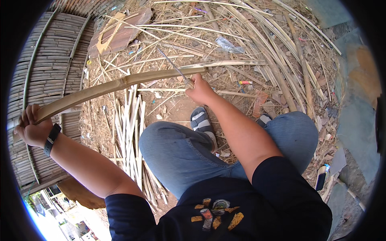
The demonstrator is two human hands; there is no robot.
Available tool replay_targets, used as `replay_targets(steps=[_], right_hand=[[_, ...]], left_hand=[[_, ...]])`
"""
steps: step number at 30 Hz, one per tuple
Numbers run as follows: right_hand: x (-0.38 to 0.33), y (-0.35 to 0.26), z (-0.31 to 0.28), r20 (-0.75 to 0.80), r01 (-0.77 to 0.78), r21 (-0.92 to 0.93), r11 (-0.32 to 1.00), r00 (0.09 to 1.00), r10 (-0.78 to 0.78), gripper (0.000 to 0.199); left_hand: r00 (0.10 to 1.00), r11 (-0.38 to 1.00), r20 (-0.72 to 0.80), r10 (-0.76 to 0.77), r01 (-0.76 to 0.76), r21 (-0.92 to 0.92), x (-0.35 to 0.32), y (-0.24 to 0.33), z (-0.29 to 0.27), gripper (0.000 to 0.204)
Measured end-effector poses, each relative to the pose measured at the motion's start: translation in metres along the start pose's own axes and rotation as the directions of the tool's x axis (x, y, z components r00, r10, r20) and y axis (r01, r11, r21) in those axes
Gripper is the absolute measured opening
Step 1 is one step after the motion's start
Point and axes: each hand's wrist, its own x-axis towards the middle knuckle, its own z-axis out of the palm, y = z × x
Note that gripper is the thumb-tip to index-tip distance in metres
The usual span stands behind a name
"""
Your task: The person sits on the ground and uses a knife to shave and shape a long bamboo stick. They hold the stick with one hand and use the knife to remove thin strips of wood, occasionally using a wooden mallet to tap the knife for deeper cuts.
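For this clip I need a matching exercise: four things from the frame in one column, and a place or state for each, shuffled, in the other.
Things:
1. long bamboo strip
2. knife
3. black wristband
4. pile of split bamboo slats

Places or states:
A. lying on the ground beside the person's left knee
B. worn on the left wrist
C. gripped in the right hand, blade against the strip
D. its near end gripped in the left hand, spanning toward the right hand

Pairs: 1-D, 2-C, 3-B, 4-A
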Motion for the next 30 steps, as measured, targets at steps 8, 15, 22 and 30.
replay_targets(steps=[8, 15, 22, 30], right_hand=[[0.021, 0.025, -0.035, -0.062, -0.264, -0.062, 0.962, 0.963, 0.26, 0.052], [0.005, 0.037, 0.009, 0.25, -0.449, 0.524, 0.723, 0.893, 0.374, 0.023], [0.005, -0.021, -0.015, 0.354, -0.318, 0.516, 0.796, 0.925, 0.14, 0.025], [-0.014, -0.063, -0.012, 0.367, -0.24, 0.498, 0.833, 0.929, 0.048, 0.023]], left_hand=[[0.998, 0.999, -0.055, -0.024, 0.026, 0.025, 0.0, 0.0, 0.007, 0.04], [0.996, 0.998, 0.083, -0.019, 0.024, -0.058, -0.009, 0.004, 0.018, 0.037], [0.976, 0.994, 0.217, -0.033, 0.054, -0.092, -0.003, 0.01, 0.017, 0.034], [0.979, 0.997, 0.2, -0.026, 0.041, -0.068, 0.0, 0.009, 0.021, 0.034]])
